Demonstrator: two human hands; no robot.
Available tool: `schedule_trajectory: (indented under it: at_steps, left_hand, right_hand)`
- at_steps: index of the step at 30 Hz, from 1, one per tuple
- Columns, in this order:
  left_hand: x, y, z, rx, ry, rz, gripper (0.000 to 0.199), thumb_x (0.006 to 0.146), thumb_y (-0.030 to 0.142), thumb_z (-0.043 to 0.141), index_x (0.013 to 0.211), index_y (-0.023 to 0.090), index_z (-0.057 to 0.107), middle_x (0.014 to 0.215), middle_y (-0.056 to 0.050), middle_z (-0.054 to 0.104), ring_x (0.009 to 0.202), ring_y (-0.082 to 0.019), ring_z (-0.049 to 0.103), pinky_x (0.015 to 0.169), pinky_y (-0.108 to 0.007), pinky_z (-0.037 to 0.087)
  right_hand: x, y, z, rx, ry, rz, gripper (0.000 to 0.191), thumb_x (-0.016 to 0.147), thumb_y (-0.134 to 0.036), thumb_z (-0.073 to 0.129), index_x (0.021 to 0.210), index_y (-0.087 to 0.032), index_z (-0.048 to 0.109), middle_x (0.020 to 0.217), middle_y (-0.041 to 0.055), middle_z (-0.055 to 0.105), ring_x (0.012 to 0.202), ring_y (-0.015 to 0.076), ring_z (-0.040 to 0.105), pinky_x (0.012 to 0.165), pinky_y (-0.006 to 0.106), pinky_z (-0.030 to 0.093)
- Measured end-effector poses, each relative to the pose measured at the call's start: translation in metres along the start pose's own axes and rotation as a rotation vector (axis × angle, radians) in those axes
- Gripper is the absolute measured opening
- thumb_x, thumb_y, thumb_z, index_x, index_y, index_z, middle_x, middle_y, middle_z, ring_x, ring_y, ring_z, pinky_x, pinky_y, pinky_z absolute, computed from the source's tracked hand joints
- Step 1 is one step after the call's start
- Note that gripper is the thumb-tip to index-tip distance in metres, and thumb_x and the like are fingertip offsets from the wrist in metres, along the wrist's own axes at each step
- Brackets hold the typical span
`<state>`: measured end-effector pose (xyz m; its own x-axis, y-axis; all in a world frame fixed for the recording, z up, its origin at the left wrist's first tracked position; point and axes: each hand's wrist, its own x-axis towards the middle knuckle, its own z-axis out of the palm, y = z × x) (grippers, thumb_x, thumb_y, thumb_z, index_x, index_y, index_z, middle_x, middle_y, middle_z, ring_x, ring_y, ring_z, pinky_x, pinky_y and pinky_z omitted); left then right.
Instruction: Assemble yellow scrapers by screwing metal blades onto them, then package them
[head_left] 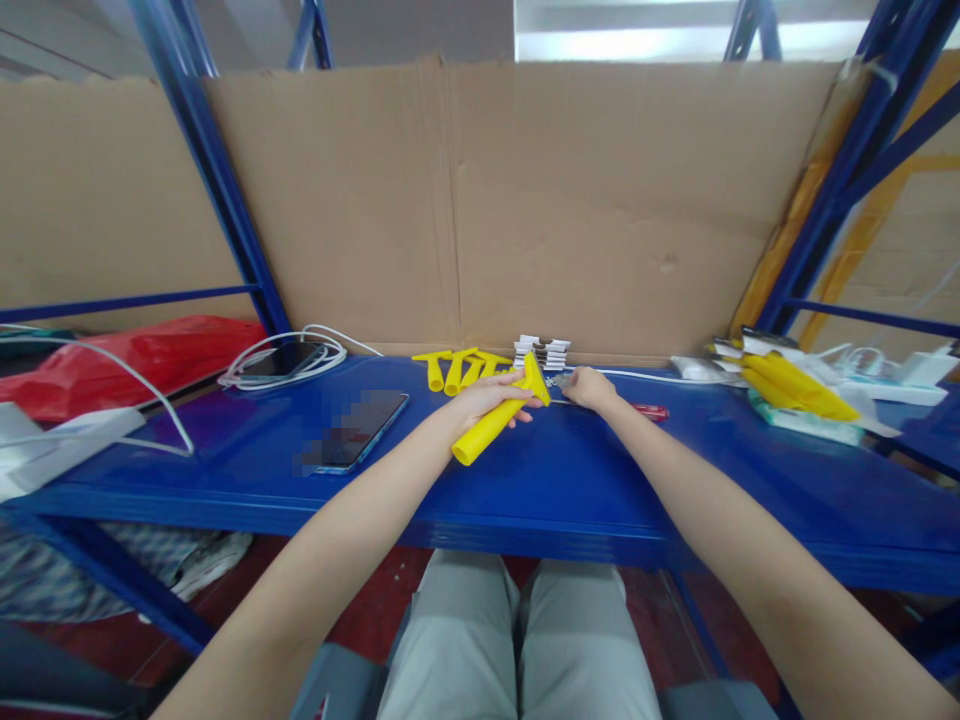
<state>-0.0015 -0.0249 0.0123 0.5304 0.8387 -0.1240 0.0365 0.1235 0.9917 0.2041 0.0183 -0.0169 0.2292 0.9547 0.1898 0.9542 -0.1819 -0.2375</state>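
Note:
My left hand is wrapped round a yellow plastic T-shaped scraper handle, its wide head pointing up and away and its hollow end toward me. Close to that head, my right hand is closed with fingertips down at some small shiny pieces; what it pinches is too small to make out. A red-handled screwdriver lies by my right wrist, its shaft partly hidden. Behind my left hand, several more yellow handles lie in a row. Small black-and-white packets are stacked against the cardboard.
On the blue table, a phone lies left of my arm. Coiled white cable and a red bag sit farther left. Yellow packages and a power strip are at right. A cardboard wall closes the back.

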Motion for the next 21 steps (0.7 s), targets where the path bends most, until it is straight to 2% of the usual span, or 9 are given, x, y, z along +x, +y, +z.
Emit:
schedule_trajectory:
  at_steps: [4,9,15,21]
  left_hand:
    - [-0.001,0.002,0.001,-0.014,0.031,0.013,0.068,0.081,0.008,0.058,0.142,0.018,0.030,0.089,-0.011,0.070,0.050,-0.010,0.061,0.040,-0.016,0.042]
    - [-0.003,0.004,0.001,-0.037,0.029,0.043,0.066,0.080,0.007,0.058,0.140,0.019,0.035,0.087,-0.010,0.070,0.049,-0.009,0.061,0.041,-0.015,0.042]
    - [-0.004,0.004,0.002,-0.023,0.025,0.040,0.067,0.080,0.006,0.056,0.141,0.019,0.032,0.086,-0.009,0.070,0.050,-0.010,0.061,0.042,-0.016,0.042]
    - [-0.008,0.008,0.005,0.009,0.011,0.043,0.064,0.082,0.007,0.054,0.141,0.016,0.033,0.097,-0.014,0.069,0.050,-0.008,0.060,0.042,-0.016,0.042]
  right_hand:
    - [-0.001,-0.007,-0.003,-0.049,0.007,-0.086,0.034,0.081,-0.022,0.051,0.111,-0.024,0.066,0.113,0.0072,0.067,0.107,0.0212,0.060,0.083,0.028,0.046]
    - [0.004,-0.014,-0.004,-0.133,-0.022,-0.084,0.035,0.081,-0.018,0.050,0.110,-0.025,0.068,0.115,0.0088,0.066,0.109,0.0228,0.059,0.086,0.029,0.045]
    - [0.002,-0.018,-0.006,-0.185,0.011,-0.173,0.030,0.083,-0.021,0.049,0.105,-0.021,0.071,0.112,0.0111,0.067,0.108,0.0244,0.060,0.089,0.032,0.044]
    - [0.006,-0.021,-0.006,-0.243,-0.016,-0.181,0.028,0.084,-0.018,0.048,0.102,-0.013,0.069,0.111,0.0147,0.067,0.107,0.0236,0.060,0.088,0.029,0.043]
